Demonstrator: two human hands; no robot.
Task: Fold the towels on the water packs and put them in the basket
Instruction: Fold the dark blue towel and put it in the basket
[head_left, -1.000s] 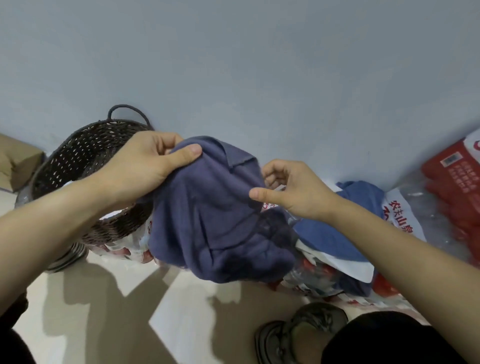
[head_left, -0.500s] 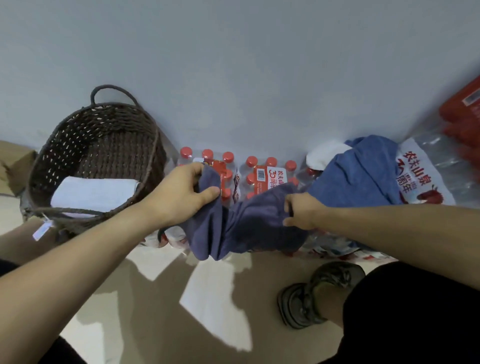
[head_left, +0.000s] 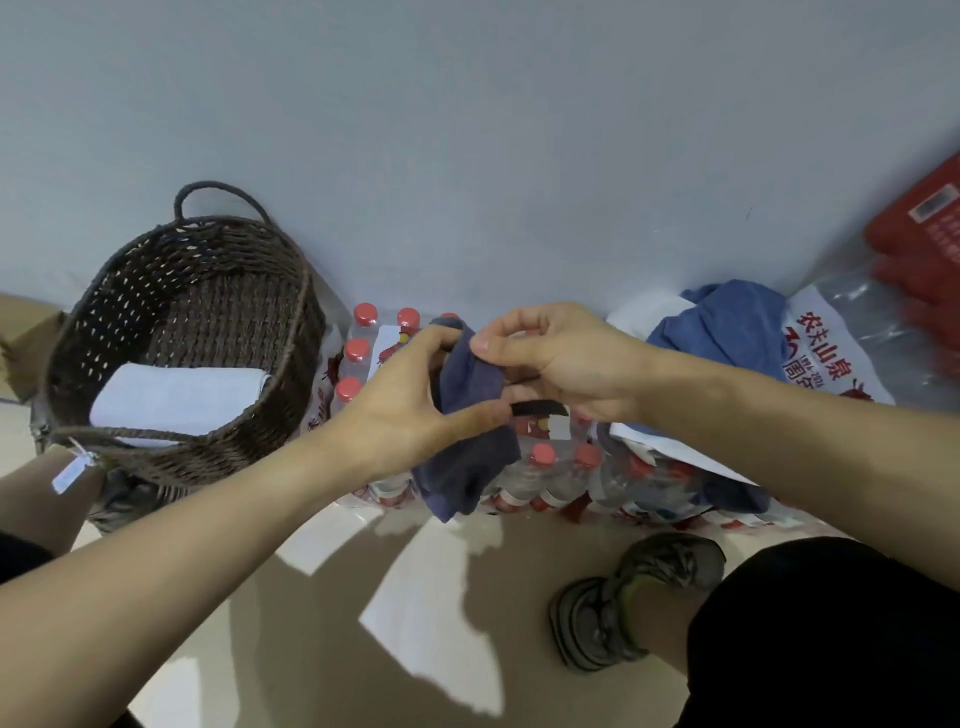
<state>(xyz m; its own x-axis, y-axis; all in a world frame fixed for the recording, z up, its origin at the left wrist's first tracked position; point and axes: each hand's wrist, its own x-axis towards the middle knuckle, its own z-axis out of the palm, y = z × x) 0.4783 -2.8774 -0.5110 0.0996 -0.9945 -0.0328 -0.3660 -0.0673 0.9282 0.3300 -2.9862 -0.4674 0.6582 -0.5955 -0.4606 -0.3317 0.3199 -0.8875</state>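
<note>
Both hands meet over the water packs (head_left: 540, 470), the left hand (head_left: 410, 410) and the right hand (head_left: 561, 358) each pinching a bunched dark blue towel (head_left: 467, 415) that hangs between them (its lower end drooping toward the floor (head_left: 322, 623)). Left of the hands, a woven basket (head_left: 171, 291) holds a folded white towel (head_left: 176, 397). Beyond the right hand, a lighter blue towel (head_left: 727, 327) lies heaped on the packs.

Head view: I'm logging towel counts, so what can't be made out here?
- Dark blue towel: its fold is hidden by both hands.
- White towel: its near edge is hidden by the basket rim.
- Red pack: blurred and cut by the right edge.
</note>
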